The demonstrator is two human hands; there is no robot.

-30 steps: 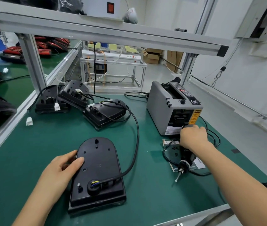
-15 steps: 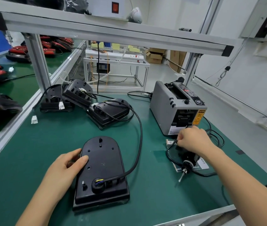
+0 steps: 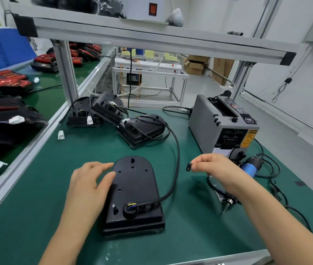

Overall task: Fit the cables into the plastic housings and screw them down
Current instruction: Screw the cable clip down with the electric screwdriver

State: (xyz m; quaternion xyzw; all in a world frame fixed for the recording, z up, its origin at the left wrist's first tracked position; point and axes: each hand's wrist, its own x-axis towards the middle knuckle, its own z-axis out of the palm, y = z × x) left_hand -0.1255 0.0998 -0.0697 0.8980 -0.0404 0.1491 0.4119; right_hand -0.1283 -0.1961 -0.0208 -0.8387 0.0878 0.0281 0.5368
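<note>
A black plastic housing (image 3: 135,190) lies flat on the green mat in front of me. A black cable (image 3: 176,155) runs from a round grommet (image 3: 130,208) near its front end and arcs back to the right. My left hand (image 3: 90,182) rests on the housing's left edge with fingers straight. To the right of the housing, my right hand (image 3: 212,164) hovers above the mat and pinches a small black clip (image 3: 188,167) between thumb and fingertips. An electric screwdriver (image 3: 230,201) lies on the mat under my right wrist.
A grey tape dispenser (image 3: 220,123) stands at the right rear. Three more black housings (image 3: 142,131) with cables lie at the back. A white connector (image 3: 60,134) lies near the aluminium rail (image 3: 27,155) on the left. Loose black cords (image 3: 274,169) trail along the right.
My right hand has left the screwdriver, risen and moved left, now pinching a small black clip. My left hand stays on the housing.
</note>
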